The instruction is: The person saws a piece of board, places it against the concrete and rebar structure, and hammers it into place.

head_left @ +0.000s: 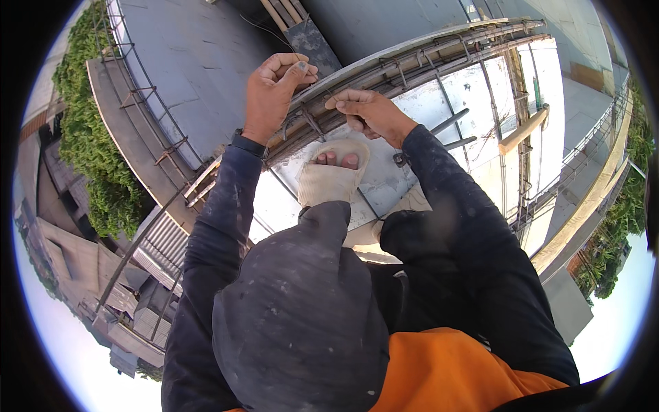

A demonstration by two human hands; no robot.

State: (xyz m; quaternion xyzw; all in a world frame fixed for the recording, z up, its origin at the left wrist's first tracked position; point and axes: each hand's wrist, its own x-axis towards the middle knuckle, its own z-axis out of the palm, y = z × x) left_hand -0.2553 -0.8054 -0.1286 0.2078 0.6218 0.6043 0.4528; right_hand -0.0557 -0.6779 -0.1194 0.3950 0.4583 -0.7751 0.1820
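My left hand (276,95) is closed, thumb pressed to the curled fingers. From those fingers a thin wire (266,31) curves up and away to the left. Just right of it, my right hand (374,115) pinches with thumb and forefinger close to the steel reinforcing bars (391,71); what lies between the fingertips is too small to make out. The bars run lengthwise as a long cage, with stirrups (432,65) bent around them. Both hands are over the near edge of this cage, left of its middle.
My sandalled foot (334,168) stands on a pale panel (419,103) crossed by thin bars. A wooden piece (524,130) lies at right. Grey deck sheets (171,75) spread beyond the cage. At left, another bar cage (147,89) follows the curved edge, with trees and roofs below.
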